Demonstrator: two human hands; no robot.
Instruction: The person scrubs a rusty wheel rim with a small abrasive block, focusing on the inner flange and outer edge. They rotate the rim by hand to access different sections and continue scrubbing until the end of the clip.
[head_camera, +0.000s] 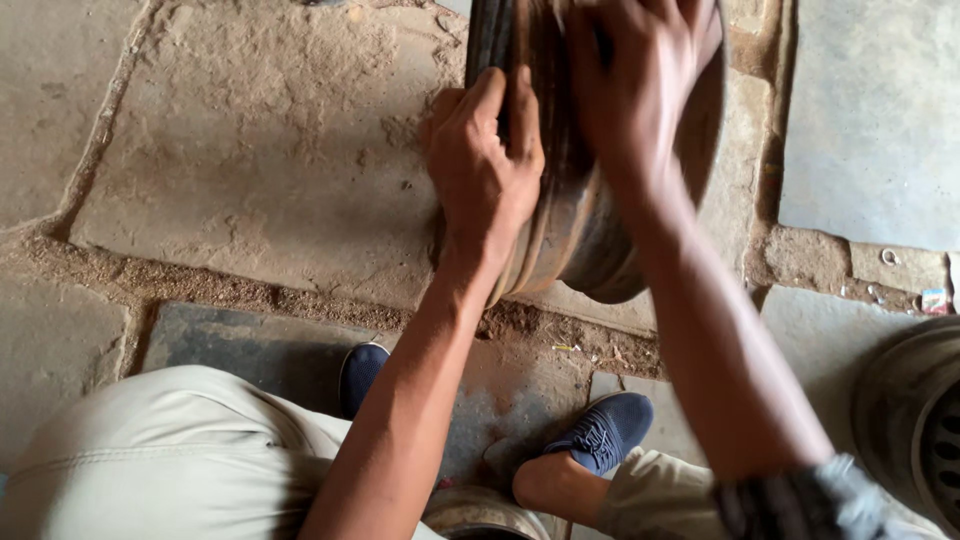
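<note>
A rusty steel wheel rim (585, 235) stands upright on edge on the stone-slab floor (260, 150), near the top edge of the view. The left hand (485, 165) wraps its fingers around the rim's outer lip. The right hand (635, 80) grips the top, blurred. Blue shoes (605, 430) stand below; a second rim (915, 410) lies at the right edge.
</note>
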